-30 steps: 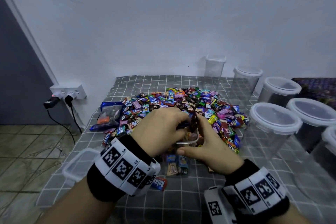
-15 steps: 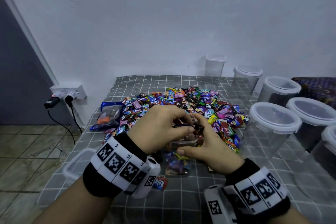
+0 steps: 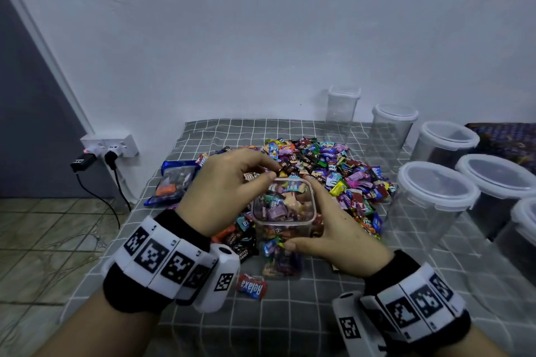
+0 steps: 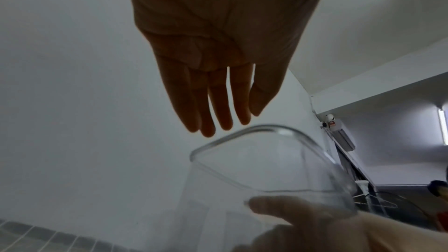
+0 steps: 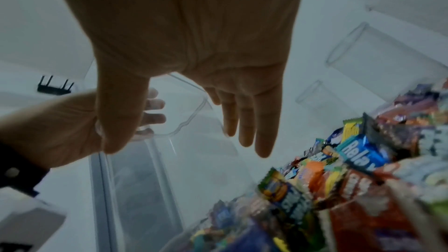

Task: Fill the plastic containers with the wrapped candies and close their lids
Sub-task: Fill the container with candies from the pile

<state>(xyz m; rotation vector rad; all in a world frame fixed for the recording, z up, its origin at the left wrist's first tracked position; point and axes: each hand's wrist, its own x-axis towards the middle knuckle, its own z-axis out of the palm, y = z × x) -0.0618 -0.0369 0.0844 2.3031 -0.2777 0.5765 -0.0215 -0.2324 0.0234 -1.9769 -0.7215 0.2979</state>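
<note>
At frame centre the nearly full jar (image 3: 282, 211) is clasped by the right hand (image 3: 339, 236) while the left hand (image 3: 224, 193) hovers empty, fingers relaxed, over its rim; filling seems nearly done, and a lid is judged needed next.

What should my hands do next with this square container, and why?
Probably fetch its lid: the square container looks filled to the rim with candies and has no lid, the right hand steadies it, and the left hand hovers empty above.
</note>
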